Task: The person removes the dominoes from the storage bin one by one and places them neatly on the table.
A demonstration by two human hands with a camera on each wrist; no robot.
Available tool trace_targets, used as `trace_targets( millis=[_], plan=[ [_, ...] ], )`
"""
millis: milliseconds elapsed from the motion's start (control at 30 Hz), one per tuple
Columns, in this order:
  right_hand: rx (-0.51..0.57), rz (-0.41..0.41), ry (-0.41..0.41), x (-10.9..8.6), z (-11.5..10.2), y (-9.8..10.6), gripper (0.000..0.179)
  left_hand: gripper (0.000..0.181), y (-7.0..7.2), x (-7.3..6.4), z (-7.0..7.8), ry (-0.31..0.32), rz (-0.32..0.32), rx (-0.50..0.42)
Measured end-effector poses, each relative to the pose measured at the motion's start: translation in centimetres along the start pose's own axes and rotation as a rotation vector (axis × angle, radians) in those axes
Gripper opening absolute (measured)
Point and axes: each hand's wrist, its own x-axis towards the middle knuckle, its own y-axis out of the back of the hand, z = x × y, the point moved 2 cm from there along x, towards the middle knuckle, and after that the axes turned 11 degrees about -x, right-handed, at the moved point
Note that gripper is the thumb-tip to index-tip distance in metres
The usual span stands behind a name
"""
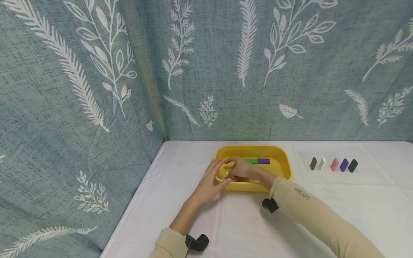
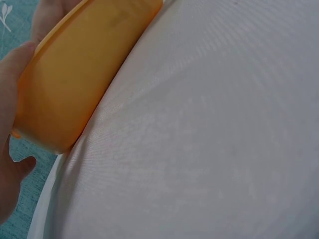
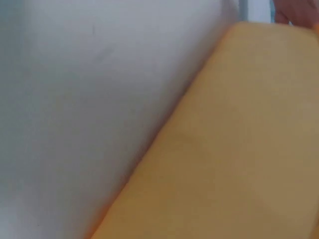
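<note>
- Spreading beneath everything, the white-covered worktop (image 1: 242, 225) gives a flat base; its cloth could drag, so light pressure suits best.
- Yellow tray (image 1: 279, 164): sits flat on the cloth, with both hands at its near-left part.
- Left hand (image 1: 208, 186): fingers extended and loosely spread along that corner, thumb at the near rim; a good spot for steadying against sideways pushes.
- Right hand (image 1: 243, 169): fingers bent and pointing down inside the tray; whether they pinch anything is hidden, so I cannot tell.
- Five upright blocks (image 1: 334, 165): stand in a row right of the tray, best given room by the right sleeve.
- Green block (image 1: 251, 161) and purple block (image 1: 264, 161): lie end to end near the far wall; avoid nudging them.
- White piece (image 1: 227, 175) and blue piece (image 1: 222, 178): barely show beside the right fingers; gentle handling from above seems wise.
</note>
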Motion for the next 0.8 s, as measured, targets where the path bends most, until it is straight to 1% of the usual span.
trace_targets(
  millis=[133,267,433,633,800],
  plan=[
    [0.135,-0.022,0.013,-0.3,0.2,1.2,0.064,0.074,0.0,0.1,0.2,-0.001,0.006,-0.003],
    [0.211,-0.022,-0.011,-0.7,0.2,2.3,0.066,0.073,0.0,0.2,0.5,0.004,0.01,-0.007],
    [0.271,-0.017,-0.023,-1.3,0.2,3.3,0.064,0.072,-0.1,0.2,0.5,0.012,0.01,-0.015],
    [0.343,-0.019,0.016,-2.0,0.3,4.5,0.063,0.068,-0.1,0.2,0.2,0.003,0.027,-0.012],
    [0.356,-0.008,0.055,-3.0,1.1,5.7,0.062,0.06,-0.2,0.2,0.2,-0.022,0.053,-0.022]
  ],
)
